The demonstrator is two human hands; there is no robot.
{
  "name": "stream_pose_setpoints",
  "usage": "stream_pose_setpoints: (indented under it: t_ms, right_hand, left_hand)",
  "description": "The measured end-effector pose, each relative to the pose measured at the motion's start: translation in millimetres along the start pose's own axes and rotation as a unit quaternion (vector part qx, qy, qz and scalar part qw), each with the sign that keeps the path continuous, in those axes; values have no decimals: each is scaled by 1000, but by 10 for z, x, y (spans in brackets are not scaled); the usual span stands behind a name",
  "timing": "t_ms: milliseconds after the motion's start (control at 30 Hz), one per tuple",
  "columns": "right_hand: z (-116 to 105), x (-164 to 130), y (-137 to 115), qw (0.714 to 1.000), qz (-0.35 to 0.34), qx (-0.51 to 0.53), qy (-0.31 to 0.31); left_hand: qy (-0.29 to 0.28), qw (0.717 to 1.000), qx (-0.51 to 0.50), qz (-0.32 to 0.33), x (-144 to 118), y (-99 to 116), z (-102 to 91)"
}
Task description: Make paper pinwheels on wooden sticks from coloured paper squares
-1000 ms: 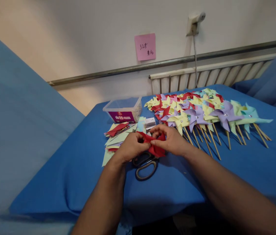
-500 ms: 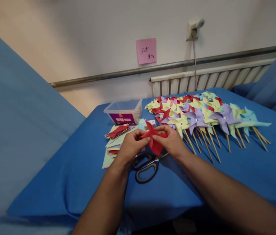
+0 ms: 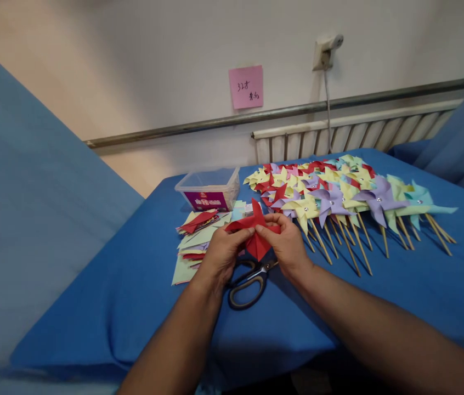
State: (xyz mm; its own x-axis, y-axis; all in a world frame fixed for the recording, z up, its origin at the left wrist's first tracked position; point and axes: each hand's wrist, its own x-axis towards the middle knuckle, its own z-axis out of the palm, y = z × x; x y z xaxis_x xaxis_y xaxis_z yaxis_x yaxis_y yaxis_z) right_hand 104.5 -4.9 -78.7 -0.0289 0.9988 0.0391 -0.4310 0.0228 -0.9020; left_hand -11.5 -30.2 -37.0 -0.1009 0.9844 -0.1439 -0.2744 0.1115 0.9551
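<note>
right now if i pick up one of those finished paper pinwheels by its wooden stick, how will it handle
Probably very light: a finished paper pinwheel is only folded paper on a thin wooden stick. The folded vanes look floppy and likely crush easily. The round stick may roll on the blue table cover.

A pink sticky note (image 3: 245, 86) is hanging on the wall with handwriting that starts "32". A purple label on the clear plastic box (image 3: 209, 189) is showing letters too blurry to read.
</note>
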Motion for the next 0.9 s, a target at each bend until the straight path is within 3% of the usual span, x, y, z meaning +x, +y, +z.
stream_pose_setpoints:
  t_ms: [167,300,433,567,700,900]
  right_hand:
    - [-4,-10,-42,1000,8,9,-27]
    - [-47,-45,-107,991,-110,-64,-49]
    - [-102,-76,-166,954,-216,-193,-72]
    - [-116,-87,-199,917,-278,-268,-99]
    - [-106,-90,-198,909,-298,-272,-105]
    - [-104,-71,-195,924,-271,-255,-84]
  left_hand:
    - [37,999,-3,1,5,4,10]
    - [60,997,-40,-6,27,39,-31]
    - [88,994,-56,6,40,98,-75]
    - [77,993,-85,6,39,123,-82]
    - [67,993,-94,1,34,115,-73]
    - [57,996,-70,-10,10,93,-55]
